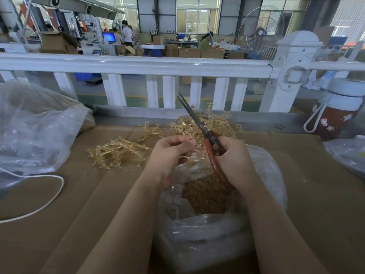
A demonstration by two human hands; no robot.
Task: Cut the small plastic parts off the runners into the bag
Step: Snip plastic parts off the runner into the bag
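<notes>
Over the bag (197,230), left hand (167,153) pinches a runner (189,157), right hand (233,161) grips scissors (199,123); mid-cutting, blades next need a part between them.

Two bare forearms, left hand (169,153) and right hand (233,161) seemingly ungloved, no sleeves visible

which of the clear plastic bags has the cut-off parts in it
The open bag directly below both hands, with amber bits heaped inside. The big bag at far left and the bag at right show none.
</notes>
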